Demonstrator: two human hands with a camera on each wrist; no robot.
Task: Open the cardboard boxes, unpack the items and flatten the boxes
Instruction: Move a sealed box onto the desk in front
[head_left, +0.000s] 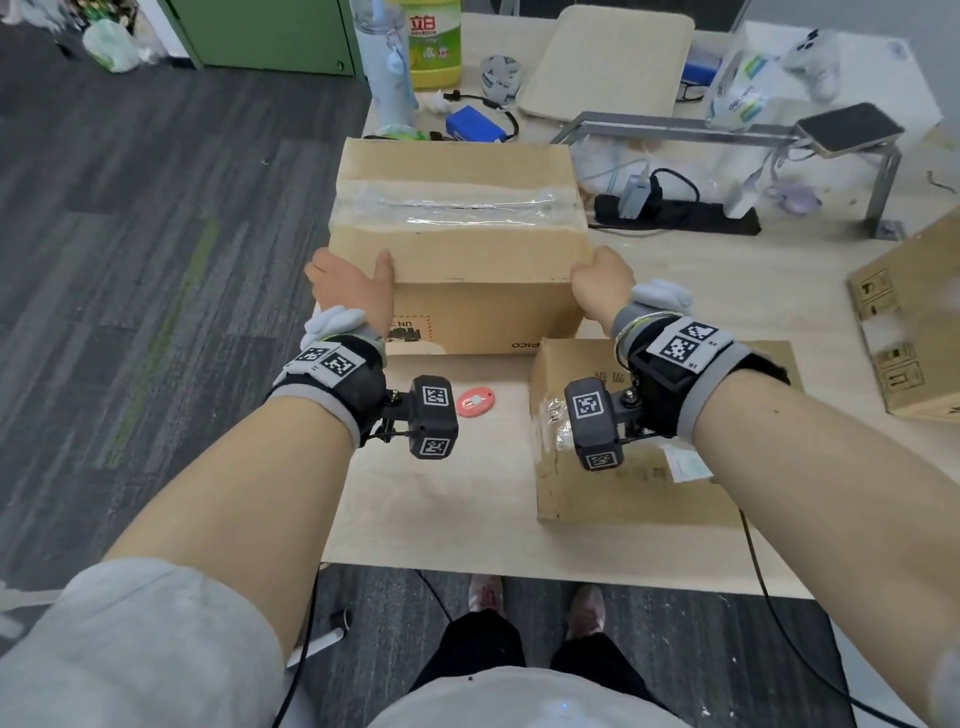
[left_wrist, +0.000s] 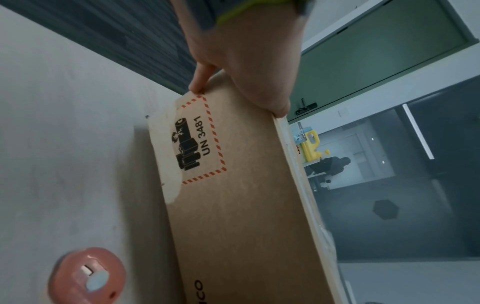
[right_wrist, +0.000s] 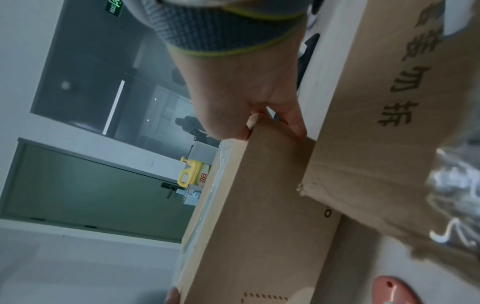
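On the messy desk (head_left: 441, 519), the left hand (head_left: 348, 283) and right hand (head_left: 602, 283) each gripped a near corner of the taped big box (head_left: 457, 208). It might bump the small box (head_left: 639, 478) beside it.

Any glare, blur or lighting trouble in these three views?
Head view: evenly lit, glare on the tape across the large box, corners warped and smeared. Left wrist view: dim, the pink disc blurred. Right wrist view: dim, the small box soft.
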